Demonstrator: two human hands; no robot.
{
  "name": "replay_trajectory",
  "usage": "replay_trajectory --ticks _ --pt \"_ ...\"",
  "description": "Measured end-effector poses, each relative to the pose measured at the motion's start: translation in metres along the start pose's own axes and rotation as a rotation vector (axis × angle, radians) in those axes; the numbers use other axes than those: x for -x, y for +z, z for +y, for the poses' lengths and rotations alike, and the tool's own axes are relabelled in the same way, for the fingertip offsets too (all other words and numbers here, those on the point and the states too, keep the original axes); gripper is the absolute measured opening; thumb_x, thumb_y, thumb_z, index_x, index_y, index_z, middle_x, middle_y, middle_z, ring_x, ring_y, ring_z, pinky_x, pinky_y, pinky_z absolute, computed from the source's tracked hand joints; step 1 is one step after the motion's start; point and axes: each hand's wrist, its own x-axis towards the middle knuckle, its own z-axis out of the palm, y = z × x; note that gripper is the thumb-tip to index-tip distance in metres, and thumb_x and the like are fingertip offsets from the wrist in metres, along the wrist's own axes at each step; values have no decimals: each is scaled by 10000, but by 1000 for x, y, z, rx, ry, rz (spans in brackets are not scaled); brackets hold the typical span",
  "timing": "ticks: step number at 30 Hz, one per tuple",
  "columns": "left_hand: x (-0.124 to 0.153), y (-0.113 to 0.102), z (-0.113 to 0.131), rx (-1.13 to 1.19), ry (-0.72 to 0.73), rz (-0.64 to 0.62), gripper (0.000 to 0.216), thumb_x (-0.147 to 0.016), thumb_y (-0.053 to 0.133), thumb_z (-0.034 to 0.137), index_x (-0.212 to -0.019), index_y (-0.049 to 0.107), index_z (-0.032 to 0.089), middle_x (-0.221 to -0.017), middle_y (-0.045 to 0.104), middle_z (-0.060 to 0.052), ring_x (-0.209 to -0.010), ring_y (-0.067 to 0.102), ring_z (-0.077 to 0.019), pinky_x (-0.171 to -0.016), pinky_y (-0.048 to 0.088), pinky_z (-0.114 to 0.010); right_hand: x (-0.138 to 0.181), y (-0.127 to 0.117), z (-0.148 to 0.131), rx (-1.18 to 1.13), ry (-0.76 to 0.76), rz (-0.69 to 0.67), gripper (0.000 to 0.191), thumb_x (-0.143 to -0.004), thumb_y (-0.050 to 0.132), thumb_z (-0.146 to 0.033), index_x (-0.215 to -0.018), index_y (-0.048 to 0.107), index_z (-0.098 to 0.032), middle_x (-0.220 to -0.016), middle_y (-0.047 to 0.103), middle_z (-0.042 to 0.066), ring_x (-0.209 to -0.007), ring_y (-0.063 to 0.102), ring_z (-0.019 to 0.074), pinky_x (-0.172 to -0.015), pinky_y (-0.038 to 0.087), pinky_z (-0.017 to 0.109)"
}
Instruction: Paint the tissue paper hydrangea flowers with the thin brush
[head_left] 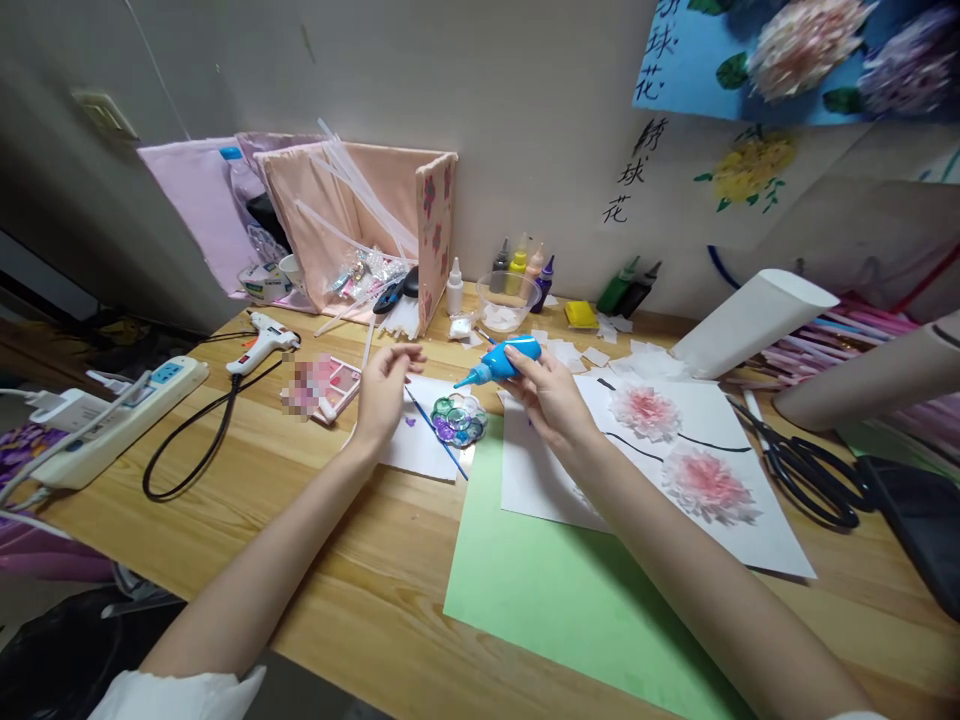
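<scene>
My right hand [551,385] is closed around a blue paint bottle [517,357]. The bottle is tilted, its nozzle pointing left and down above a flower-shaped paint palette [459,420] with green, purple and blue paint in its wells. To the left of the palette, my left hand [384,390] hovers with its fingers loosely bent and apart; nothing shows in them. A thin blue paintbrush [439,437] lies slanted across a small white paper [420,462] beside the palette. Right of it, a white sheet [637,480] carries two pink paper flowers [646,408] and dark stem lines.
A hot glue gun [262,340], a power strip [120,425] and a makeup palette [341,385] lie at left. Behind stand a pink fabric box [435,235], several paint bottles [517,265] and a clear bowl [510,300]. Black scissors [814,475] rest at right, green paper [540,600] in front.
</scene>
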Motion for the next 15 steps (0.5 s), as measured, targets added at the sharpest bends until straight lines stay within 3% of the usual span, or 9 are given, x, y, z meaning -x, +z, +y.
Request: replay_trajectory --ticks 4,6,11,15 --pt "18 14 -2 -42 42 -325 281 -773 666 339 -1000 652 174 -1003 663 -73 -959 613 -207 -790 469 -286 2 3 14 -145 95 -1 234 -663 771 -352 -792 641 -206 -893 731 27 -897 695 178 -842 596 311" --pt "27 20 -3 -30 54 -426 314 -783 673 378 -1035 646 192 -1047 641 -70 -997 596 -214 -821 469 -291 6 6 22 -149 111 -50 220 -693 745 -369 -810 648 -210 -922 731 34 -902 693 178 -824 602 298" --pt "32 22 -6 17 78 -345 328 -777 673 464 -983 661 209 -1059 628 -63 -998 578 -218 -883 450 -308 21 19 24 -98 136 -184 251 -766 662 -435 -907 617 -233 -1009 709 35 -921 682 156 -790 602 266" --pt "25 17 -2 112 98 -377 382 -850 566 512 -1076 629 210 -1083 627 -68 -1002 575 -215 -923 427 -318 29 28 10 -43 130 -255 337 -758 668 -447 -1007 569 -243 -1025 692 32 -884 686 165 -793 593 320"
